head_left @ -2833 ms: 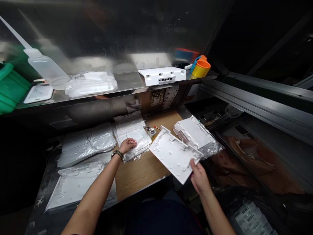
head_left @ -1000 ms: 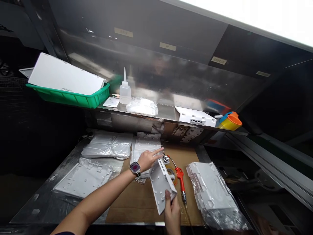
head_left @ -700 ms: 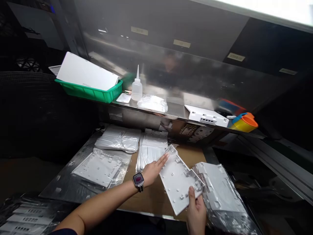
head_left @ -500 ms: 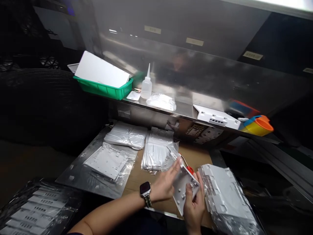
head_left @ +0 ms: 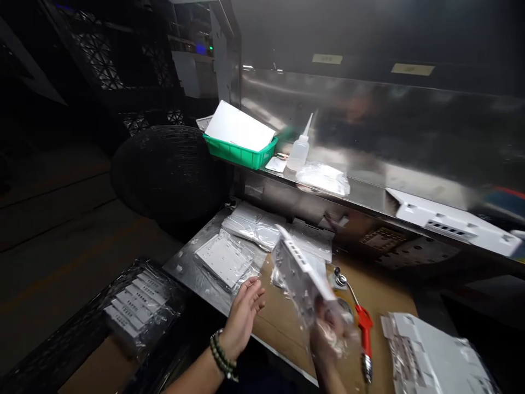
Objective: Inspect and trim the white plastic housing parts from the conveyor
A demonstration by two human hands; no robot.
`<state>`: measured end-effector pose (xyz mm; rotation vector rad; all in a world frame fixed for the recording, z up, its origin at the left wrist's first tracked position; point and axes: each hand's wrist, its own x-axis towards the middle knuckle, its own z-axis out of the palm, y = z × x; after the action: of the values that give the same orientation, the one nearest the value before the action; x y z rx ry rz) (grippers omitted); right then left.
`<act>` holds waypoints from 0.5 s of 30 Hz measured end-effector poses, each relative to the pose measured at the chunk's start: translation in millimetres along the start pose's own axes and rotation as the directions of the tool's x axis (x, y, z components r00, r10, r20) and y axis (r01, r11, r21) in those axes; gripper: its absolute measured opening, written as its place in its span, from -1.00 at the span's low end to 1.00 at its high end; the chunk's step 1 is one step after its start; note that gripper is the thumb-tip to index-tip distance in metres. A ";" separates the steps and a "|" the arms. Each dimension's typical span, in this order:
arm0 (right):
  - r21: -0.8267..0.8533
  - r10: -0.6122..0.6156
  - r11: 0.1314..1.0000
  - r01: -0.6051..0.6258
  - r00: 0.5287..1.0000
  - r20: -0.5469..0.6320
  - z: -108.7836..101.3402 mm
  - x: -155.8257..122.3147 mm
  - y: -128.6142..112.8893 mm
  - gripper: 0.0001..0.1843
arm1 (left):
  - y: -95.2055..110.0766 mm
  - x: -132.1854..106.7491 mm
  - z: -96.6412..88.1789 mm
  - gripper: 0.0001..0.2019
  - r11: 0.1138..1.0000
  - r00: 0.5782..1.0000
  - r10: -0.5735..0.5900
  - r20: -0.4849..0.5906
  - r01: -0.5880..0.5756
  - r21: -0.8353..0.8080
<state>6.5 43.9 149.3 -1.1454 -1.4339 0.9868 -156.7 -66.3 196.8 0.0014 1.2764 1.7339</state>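
Observation:
My right hand (head_left: 326, 334), blurred by motion, grips a white plastic panel (head_left: 301, 268) by its lower end. The panel is tilted up, with a row of slots along its edge. Some clear film seems to hang by that hand, though the blur hides how it lies. To the left, my left hand (head_left: 245, 309) is apart from the panel, fingers loosely spread and holding nothing. A beaded bracelet circles the left wrist. On the cardboard (head_left: 283, 331) right of the panel lies a red-handled air gun (head_left: 363, 328) with a metal nozzle.
Bagged white panels lie at the bench's left (head_left: 227, 260), at its back (head_left: 256, 221) and at the right (head_left: 438, 350). More slotted panels (head_left: 137, 303) sit in film at lower left. The shelf carries a green bin (head_left: 241, 154), a squeeze bottle (head_left: 299, 153) and a white panel (head_left: 451, 221).
My left hand has let go of the panel and moved left. My right hand has swung the panel upright. The view has turned left, and the air gun is more visible.

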 end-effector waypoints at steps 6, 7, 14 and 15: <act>0.208 -0.503 0.775 0.597 0.383 0.775 50.1 -4.9 -41.4 -0.64 | 9.6 16.8 -42.9 -0.62 0.972 0.999 -0.040 -0.034 0.031 -0.232; 0.213 -0.520 0.734 0.645 0.331 0.788 54.4 -7.3 -42.2 -0.59 | 7.6 22.2 -50.7 -0.66 0.972 0.995 0.000 -0.096 -0.022 -0.233; 0.038 -0.513 0.760 0.648 0.564 0.647 28.8 -18.8 -2.4 -0.64 | 3.9 111.2 -110.0 -0.78 0.960 0.876 0.202 -0.437 -0.266 -0.090; 0.007 -0.484 0.785 0.619 0.607 0.630 18.3 -18.8 5.8 -0.66 | 4.5 124.0 -113.4 -0.79 0.962 0.868 0.218 -0.447 -0.267 -0.050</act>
<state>-10.0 26.7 136.9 -0.4234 -2.2913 0.7682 -284.1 -66.7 87.2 -0.3241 1.5524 2.1018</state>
